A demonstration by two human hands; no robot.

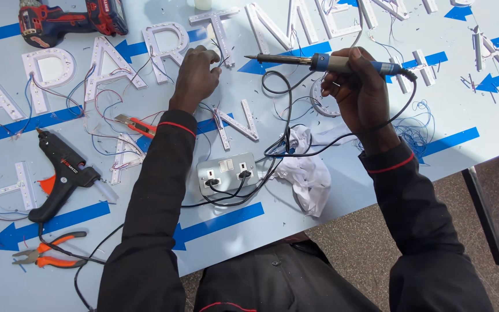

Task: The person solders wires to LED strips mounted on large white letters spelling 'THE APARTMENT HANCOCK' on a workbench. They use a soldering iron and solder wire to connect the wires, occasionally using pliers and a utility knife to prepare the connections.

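Note:
My right hand [358, 86] grips a soldering iron [319, 61] with a blue and grey handle, its metal tip pointing left over the table. My left hand [196, 76] pinches thin wires [222, 58] next to a white T-shaped sign letter [218, 32]. The iron's tip stays a short way right of my left hand. Its black cord [287, 124] loops down to a metal double socket box [227, 171] with two plugs in it. White sign letters with small lights and red, blue and black wires lie across the pale table [376, 173].
A black glue gun [62, 173] lies at the left, orange-handled pliers [47, 254] below it. A red drill [70, 20] sits at the top left, an orange cutter [137, 124] by my left sleeve. Crumpled white cloth [307, 170] rests near the socket box. The table edge runs at the lower right.

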